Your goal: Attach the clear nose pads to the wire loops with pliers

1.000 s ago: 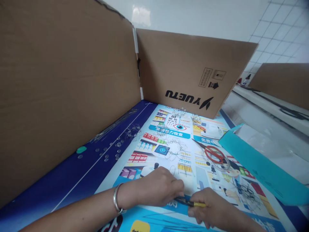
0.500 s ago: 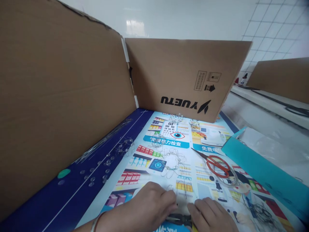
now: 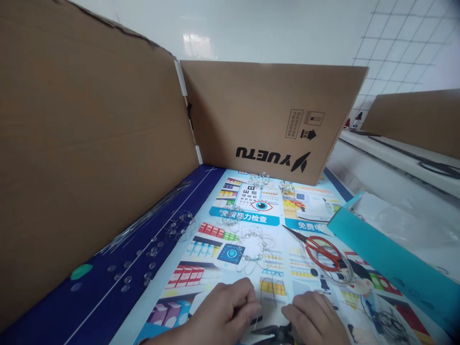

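Observation:
My left hand (image 3: 228, 309) is closed in a pinch at the bottom middle. A thin wire (image 3: 259, 294) stands out by its fingertips; the pinched part is hidden. My right hand (image 3: 318, 316) wraps round a pair of pliers (image 3: 276, 331), whose dark jaws point left and look parted, just under my left fingertips. The handles are mostly covered by the hand or cut off by the frame. Beyond both hands lies a ring of clear beads (image 3: 251, 244) with loops of fine wire.
Red-handled scissors (image 3: 323, 251) lie to the right beside a teal box (image 3: 388, 268). Loose clear beads (image 3: 125, 280) and straight wires (image 3: 147, 218) lie on the left. More beaded wire pieces (image 3: 183, 223) sit farther back. Cardboard panels (image 3: 273, 105) stand behind and at left.
The pliers' jaws have parted, and the pliers now sit a little lower in view. My hands have shifted only slightly. The camera view has tilted a little.

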Demonstrator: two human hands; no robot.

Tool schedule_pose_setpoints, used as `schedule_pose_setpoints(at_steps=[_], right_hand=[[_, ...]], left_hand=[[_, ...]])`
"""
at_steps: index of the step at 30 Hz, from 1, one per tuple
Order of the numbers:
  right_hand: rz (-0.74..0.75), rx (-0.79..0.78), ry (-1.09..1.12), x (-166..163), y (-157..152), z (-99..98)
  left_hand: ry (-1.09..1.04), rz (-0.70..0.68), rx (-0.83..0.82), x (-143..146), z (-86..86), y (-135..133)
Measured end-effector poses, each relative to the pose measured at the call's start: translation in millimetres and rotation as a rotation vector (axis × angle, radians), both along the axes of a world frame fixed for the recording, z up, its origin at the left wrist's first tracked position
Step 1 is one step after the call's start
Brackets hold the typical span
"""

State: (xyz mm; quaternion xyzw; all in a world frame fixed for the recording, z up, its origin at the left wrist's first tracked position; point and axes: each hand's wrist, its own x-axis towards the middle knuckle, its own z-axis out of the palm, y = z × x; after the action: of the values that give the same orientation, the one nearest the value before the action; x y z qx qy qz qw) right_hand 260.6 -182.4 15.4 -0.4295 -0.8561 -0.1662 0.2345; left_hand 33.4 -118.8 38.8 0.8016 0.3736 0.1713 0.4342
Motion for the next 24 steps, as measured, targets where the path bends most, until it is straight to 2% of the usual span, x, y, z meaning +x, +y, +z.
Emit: schedule_pose_setpoints(at_steps=[4,11,16,19,24], right_hand=[[-0.072,-0.129,0.142,-1,4,-8.5],[-0.216,-0.278,0.384,3,4,-11.6],[-0.432,-0.442,0.585,8,11,-12.1],[-0.46,-0.466,0.583,10,16,-12.0],[-0.417,-0.48,0.511,10,16,-12.2]], left_hand=[[-0.188,0.102,-0.195,-3,-8.9,5],[-0.391,0.377,-0.047,-17,-10.8,29],[-0.556,0.529,-0.116,-17,-12.5,41],[-0.611,0.512,-0.192,-14,-13.5,38],[-0.621,0.398,-0.247,-12,-10.2,29]])
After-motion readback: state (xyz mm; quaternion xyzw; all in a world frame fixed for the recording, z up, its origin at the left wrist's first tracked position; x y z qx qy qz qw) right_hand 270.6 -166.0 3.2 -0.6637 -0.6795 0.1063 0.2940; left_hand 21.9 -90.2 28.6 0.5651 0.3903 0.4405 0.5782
